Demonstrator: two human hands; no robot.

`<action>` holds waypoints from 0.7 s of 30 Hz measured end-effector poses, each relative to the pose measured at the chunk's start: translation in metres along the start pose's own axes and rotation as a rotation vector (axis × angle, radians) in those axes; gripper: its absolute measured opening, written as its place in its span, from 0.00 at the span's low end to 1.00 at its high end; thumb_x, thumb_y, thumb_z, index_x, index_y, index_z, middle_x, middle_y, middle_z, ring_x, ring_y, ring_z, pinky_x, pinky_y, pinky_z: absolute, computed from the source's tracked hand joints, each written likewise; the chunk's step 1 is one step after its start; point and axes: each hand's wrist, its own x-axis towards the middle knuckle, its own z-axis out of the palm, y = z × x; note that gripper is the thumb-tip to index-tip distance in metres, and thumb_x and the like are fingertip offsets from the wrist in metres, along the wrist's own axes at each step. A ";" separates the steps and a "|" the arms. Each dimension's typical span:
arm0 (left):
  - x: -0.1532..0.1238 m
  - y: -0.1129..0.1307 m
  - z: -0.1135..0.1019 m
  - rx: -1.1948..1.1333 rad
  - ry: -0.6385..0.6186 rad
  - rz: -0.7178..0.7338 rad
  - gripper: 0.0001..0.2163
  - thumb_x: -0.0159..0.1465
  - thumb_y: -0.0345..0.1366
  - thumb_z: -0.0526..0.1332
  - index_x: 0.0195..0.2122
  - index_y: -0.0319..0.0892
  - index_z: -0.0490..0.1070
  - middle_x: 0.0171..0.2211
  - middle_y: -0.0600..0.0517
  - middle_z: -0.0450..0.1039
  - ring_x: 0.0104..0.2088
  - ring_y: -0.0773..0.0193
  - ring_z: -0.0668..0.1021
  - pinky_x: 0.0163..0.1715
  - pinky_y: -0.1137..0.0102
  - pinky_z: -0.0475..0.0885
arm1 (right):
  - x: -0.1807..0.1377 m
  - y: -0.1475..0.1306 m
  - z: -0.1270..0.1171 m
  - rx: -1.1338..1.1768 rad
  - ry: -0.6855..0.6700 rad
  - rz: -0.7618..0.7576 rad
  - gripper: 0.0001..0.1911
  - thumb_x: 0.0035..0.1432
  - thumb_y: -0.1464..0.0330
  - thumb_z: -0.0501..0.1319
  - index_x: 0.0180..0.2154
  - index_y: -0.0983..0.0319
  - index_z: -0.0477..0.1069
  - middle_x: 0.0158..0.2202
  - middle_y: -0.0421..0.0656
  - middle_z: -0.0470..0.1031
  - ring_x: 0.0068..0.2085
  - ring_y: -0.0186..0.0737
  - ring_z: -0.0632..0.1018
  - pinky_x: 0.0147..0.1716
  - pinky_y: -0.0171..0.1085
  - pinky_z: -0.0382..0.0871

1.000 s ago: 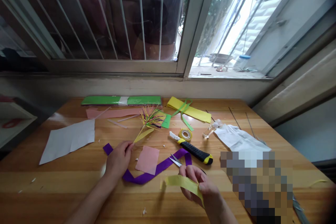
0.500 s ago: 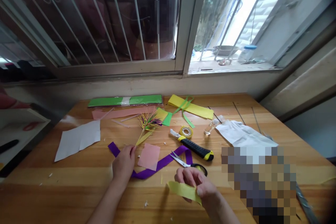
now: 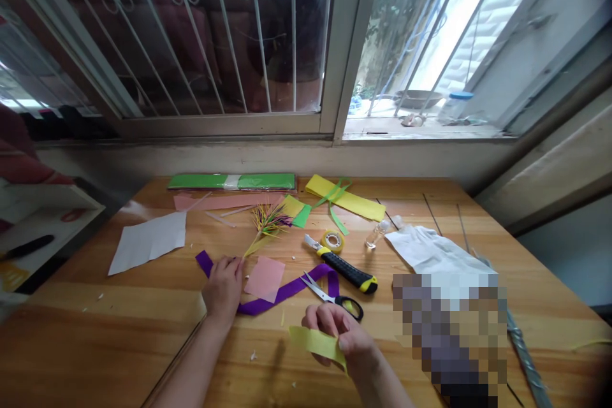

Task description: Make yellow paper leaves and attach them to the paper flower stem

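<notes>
My left hand (image 3: 222, 290) is closed around the stem of a fringed paper flower (image 3: 268, 220), whose yellow, green and purple strands fan out away from me over the table. A thin dark wire runs along my left forearm toward the near edge; whether it joins the stem is hidden by the hand. Nearer to me, my right hand (image 3: 335, 331) pinches a strip of yellow crepe paper (image 3: 313, 342), held above the wood. Scissors (image 3: 329, 292) with black handles lie just beyond that hand. Between the hands rest a pink paper square (image 3: 265, 278) and a long purple paper strip (image 3: 287, 290).
A utility knife (image 3: 347, 269) lies beside a tape roll (image 3: 332, 241) and a small glass bottle (image 3: 373, 237). Folded green paper (image 3: 262, 181) and yellow paper (image 3: 366, 204) line the back. White paper (image 3: 148, 242) is at left, a white cloth (image 3: 430, 248) at right.
The view has shifted slightly. My left hand has turned lower over the stem, and the dark wire beside the forearm now shows. My right hand still holds the yellow strip.
</notes>
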 end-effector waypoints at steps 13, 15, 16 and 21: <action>-0.008 0.022 -0.024 -0.141 0.170 -0.058 0.17 0.63 0.40 0.49 0.46 0.37 0.70 0.46 0.39 0.68 0.48 0.50 0.68 0.50 0.59 0.60 | 0.000 -0.015 0.014 -0.038 0.121 -0.153 0.15 0.39 0.66 0.71 0.20 0.64 0.65 0.40 0.45 0.73 0.26 0.32 0.73 0.18 0.28 0.65; -0.022 0.039 -0.044 -0.248 0.180 -0.071 0.17 0.64 0.42 0.49 0.48 0.39 0.68 0.45 0.42 0.69 0.45 0.56 0.72 0.48 0.64 0.64 | 0.001 -0.016 0.015 -0.128 0.194 -0.176 0.15 0.41 0.67 0.70 0.19 0.64 0.65 0.44 0.46 0.72 0.32 0.35 0.73 0.21 0.29 0.68; -0.031 0.050 -0.054 -0.468 0.143 -0.141 0.16 0.63 0.43 0.51 0.46 0.40 0.69 0.42 0.44 0.71 0.42 0.57 0.73 0.45 0.65 0.66 | 0.002 -0.017 0.016 -0.174 0.220 -0.187 0.15 0.41 0.67 0.70 0.19 0.64 0.65 0.45 0.47 0.72 0.34 0.37 0.73 0.22 0.30 0.69; -0.062 0.105 -0.079 -1.351 -0.486 -0.507 0.21 0.58 0.52 0.54 0.34 0.37 0.76 0.29 0.46 0.76 0.30 0.59 0.76 0.33 0.66 0.70 | 0.003 -0.013 0.017 -0.398 0.270 -0.209 0.14 0.44 0.67 0.69 0.19 0.62 0.64 0.46 0.48 0.72 0.43 0.44 0.73 0.32 0.37 0.71</action>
